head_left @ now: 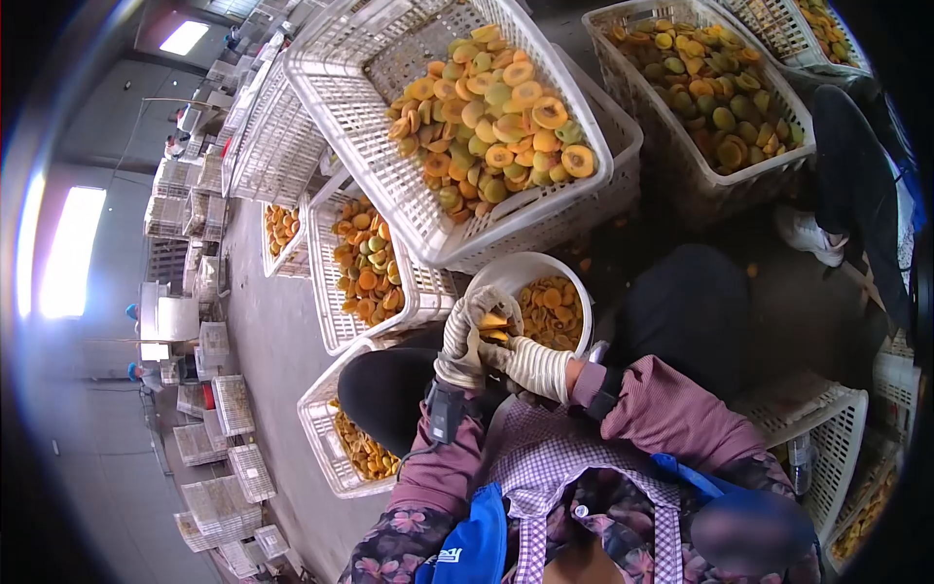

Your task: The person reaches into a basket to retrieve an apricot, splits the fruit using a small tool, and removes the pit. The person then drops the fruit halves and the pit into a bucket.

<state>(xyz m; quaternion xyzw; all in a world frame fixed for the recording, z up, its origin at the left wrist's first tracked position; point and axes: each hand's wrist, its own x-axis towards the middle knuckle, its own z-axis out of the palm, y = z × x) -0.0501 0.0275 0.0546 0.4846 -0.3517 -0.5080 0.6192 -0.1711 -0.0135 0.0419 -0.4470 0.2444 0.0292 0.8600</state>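
Observation:
In white gloves, my left hand (467, 336) and my right hand (530, 365) meet above my lap, at the near left edge of a white bucket (587, 316). Fingers of my left hand curl round orange fruit pieces (494, 326). My right hand is closed just below them; what its fingers hold, if anything, is hidden. Inside the bucket lie flat orange fruit pieces (550, 304). Beyond it, a large white crate (438, 248) holds halved yellow-green fruit (496, 117), some with brown centres showing.
More fruit-filled crates stand at the left (328, 292), lower left (316, 414) and upper right (681, 136). Another person's leg and white shoe (812, 237) are at the right. An upended crate (837, 438) stands lower right, and stacked crates (219, 501) line the far left.

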